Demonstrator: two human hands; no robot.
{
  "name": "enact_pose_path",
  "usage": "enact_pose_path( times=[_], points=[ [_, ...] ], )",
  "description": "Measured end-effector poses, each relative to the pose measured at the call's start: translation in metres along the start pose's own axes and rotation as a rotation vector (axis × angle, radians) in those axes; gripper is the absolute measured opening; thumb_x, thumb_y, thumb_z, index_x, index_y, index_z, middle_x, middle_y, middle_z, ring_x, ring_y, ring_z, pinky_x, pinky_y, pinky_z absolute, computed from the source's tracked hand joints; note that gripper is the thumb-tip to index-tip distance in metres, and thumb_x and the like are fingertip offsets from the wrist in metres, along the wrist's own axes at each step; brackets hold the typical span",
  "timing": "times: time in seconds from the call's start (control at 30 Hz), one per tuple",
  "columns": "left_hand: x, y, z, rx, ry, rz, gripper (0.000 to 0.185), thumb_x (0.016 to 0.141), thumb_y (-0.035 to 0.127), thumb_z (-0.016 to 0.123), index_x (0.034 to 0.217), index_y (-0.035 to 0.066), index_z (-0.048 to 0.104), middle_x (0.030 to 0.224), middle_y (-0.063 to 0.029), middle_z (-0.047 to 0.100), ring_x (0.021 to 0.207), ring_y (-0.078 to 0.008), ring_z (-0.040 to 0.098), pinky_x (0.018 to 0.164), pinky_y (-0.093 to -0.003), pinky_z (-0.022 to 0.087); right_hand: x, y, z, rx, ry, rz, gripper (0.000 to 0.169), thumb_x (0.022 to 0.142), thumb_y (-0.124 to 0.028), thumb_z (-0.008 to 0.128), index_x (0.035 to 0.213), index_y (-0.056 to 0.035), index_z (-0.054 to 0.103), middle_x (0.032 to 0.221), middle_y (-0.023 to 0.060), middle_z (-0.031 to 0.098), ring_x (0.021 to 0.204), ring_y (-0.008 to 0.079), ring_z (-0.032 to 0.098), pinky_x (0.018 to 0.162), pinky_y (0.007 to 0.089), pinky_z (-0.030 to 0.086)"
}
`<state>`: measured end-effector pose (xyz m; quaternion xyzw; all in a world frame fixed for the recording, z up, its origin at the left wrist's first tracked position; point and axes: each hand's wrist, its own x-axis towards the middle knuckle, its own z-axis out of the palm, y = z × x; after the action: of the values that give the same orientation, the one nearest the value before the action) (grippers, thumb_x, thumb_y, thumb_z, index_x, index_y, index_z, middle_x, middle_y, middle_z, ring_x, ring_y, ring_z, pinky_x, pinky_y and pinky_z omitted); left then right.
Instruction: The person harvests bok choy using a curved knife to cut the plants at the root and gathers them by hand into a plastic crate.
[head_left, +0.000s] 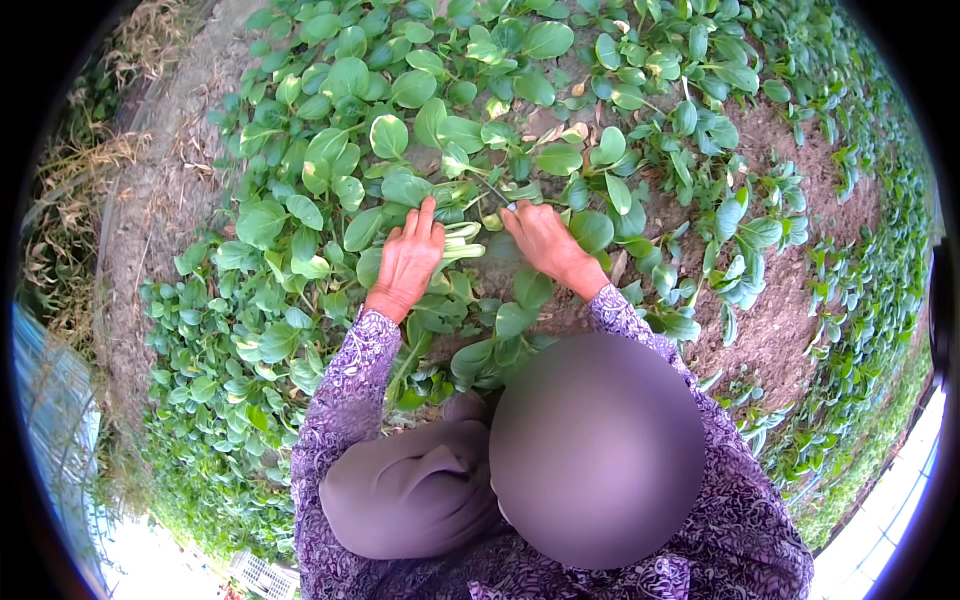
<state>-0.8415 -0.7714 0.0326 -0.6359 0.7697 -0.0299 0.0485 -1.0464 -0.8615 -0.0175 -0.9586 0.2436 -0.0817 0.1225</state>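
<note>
My left hand (411, 257) closes around a small bunch of leafy greens; the cut pale green stalks (463, 241) stick out to its right. The bunch's leaves are partly hidden by the fingers. In my right hand (551, 244) is a knife, its dark narrow blade (491, 188) pointing up and left toward a leafy green plant (454, 160). Most of the knife's handle is hidden in the fist. The two hands are apart, with the stalks between them.
Dense broad-leaved greens (349, 79) surround both hands. Bare soil (780, 300) shows at right between plant rows. Dry grass (75, 187) and a dirt strip (161, 150) run along the left. A white plastic crate (262, 576) stands at the lower left.
</note>
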Motion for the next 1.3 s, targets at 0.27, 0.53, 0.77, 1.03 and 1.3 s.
enact_pose_path(
  times=[0.27,0.53,0.77,1.03,1.3],
  points=[
    [-0.01,-0.002,0.014,-0.069,0.054,-0.017,0.022,0.065,-0.001,0.056,0.087,-0.001,0.056,0.117,-0.0147,0.052,0.09,-0.023,0.058,0.066,-0.0315,0.05,0.001,0.011,0.033,-0.189,0.015,-0.123,0.041,0.078,-0.01,0.049,0.118,0.0002,0.048,0.084,0.0121,0.048,0.075,0.0267,0.048,0.067,0.0333,0.041],
    [-0.028,-0.009,0.032,-0.138,0.08,-0.083,0.023,0.066,0.001,0.058,0.089,0.0,0.058,0.111,-0.0139,0.056,0.083,-0.0229,0.06,0.066,-0.0324,0.051,-0.006,-0.019,0.029,0.328,-0.002,0.191,0.02,0.086,-0.017,0.051,0.08,0.0015,0.054,0.069,0.0227,0.054,0.071,0.0374,0.056,0.062,0.0448,0.045],
    [-0.047,-0.019,0.017,-0.849,0.204,-0.432,0.029,0.072,0.005,0.067,0.1,0.0,0.06,0.105,-0.0163,0.061,0.088,-0.0254,0.063,0.076,-0.0304,0.05,0.006,-0.028,-0.047,0.735,0.183,0.602,0.026,0.087,-0.021,0.056,0.081,0.0023,0.047,0.059,0.0176,0.056,0.052,0.0316,0.058,0.046,0.038,0.042],
    [-0.059,-0.036,0.012,-1.702,0.225,-0.743,0.032,0.075,0.007,0.069,0.105,-0.002,0.06,0.097,-0.0087,0.064,0.088,-0.0135,0.06,0.079,-0.0277,0.049,0.063,-0.029,-0.022,1.038,0.198,0.571,0.024,0.079,-0.022,0.064,0.081,-0.0005,0.053,0.06,0.0072,0.059,0.053,0.0125,0.057,0.05,0.0277,0.042],
    [-0.074,-0.03,0.013,-1.845,0.352,-0.617,0.031,0.071,0.004,0.072,0.1,0.0,0.061,0.092,-0.0062,0.065,0.083,-0.0121,0.061,0.076,-0.0262,0.05,0.071,-0.06,-0.031,1.476,-0.062,0.587,0.023,0.082,-0.02,0.063,0.092,-0.0027,0.05,0.068,0.0044,0.058,0.052,0.0065,0.053,0.039,0.0179,0.031]
  ],
)
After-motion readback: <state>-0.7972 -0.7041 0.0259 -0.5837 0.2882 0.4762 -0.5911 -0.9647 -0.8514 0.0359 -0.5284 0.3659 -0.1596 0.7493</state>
